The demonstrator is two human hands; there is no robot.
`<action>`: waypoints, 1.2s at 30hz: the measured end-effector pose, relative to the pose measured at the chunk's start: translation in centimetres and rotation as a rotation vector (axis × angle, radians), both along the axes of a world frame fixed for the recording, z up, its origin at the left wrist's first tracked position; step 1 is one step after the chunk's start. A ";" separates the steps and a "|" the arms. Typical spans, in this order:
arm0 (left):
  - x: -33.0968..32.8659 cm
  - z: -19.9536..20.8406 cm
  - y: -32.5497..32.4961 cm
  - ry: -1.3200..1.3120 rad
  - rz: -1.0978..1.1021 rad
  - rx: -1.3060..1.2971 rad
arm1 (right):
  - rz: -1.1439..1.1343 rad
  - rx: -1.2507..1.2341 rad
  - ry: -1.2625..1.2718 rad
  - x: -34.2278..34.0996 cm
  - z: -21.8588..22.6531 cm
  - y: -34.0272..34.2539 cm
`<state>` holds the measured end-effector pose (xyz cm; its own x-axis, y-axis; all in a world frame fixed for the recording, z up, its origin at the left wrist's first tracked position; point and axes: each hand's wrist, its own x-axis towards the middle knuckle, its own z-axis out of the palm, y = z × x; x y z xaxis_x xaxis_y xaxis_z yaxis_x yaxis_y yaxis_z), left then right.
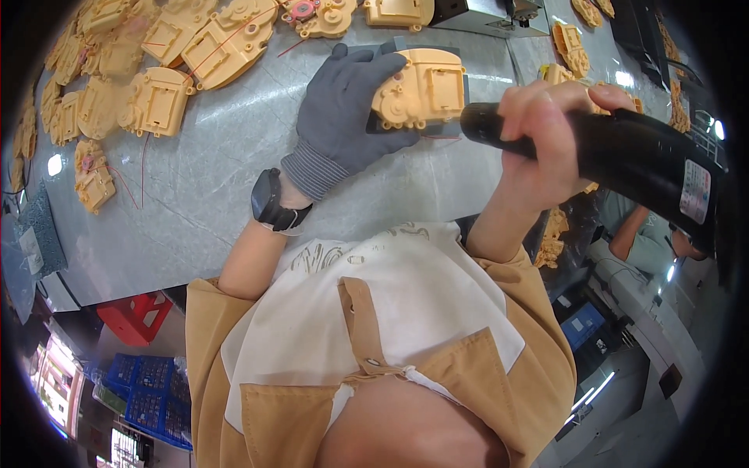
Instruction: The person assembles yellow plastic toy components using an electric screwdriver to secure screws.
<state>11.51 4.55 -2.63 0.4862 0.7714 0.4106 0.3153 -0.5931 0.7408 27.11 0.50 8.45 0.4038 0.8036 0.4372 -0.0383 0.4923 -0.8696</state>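
Observation:
My left hand [343, 101], in a dark grey knit glove, grips the left end of a yellow plastic housing [433, 87]. Moulded round bosses and a rectangular frame show on the housing's upper face. It lies over a dark block [466, 86], mostly covered, on the grey table. Bare fingers of my right hand [550, 129] wrap round a black handheld tool [640, 152] with a pale label. The tool's round nose [480, 125] is close by the housing's right end; whether they touch I cannot tell. Its exact kind is unclear.
Many more yellow housings [160, 101] lie heaped at the far left, some with thin red wires. A metal box-shaped device [495, 17] stands at the back. Further yellow parts [571, 47] lie to the right. Another person [655, 238] is at the right. A red crate [136, 316] sits below the table's left edge.

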 end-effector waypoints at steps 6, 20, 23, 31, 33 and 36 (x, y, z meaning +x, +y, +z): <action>0.1 0.0 0.2 -0.004 0.004 0.007 | 0.043 0.000 -0.072 0.3 -0.4 0.2; -0.7 1.4 -0.9 0.028 -0.050 -0.062 | -0.159 0.149 0.118 8.9 3.6 6.6; -0.7 1.6 0.3 0.038 -0.113 -0.116 | -0.335 0.240 -0.080 8.0 3.3 10.9; -0.9 1.6 0.3 0.060 -0.138 -0.151 | -0.285 0.002 -0.410 9.9 0.8 9.6; -0.5 1.5 0.8 0.072 -0.116 -0.186 | -0.164 0.096 -0.063 6.8 1.2 5.9; -0.4 0.9 0.5 0.059 -0.100 -0.088 | 0.008 0.169 0.048 3.6 2.7 1.8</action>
<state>11.06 5.05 -1.75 0.5836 0.7497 0.3119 0.3020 -0.5570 0.7737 30.71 2.26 11.18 0.4219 0.7233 0.5466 -0.0824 0.6310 -0.7714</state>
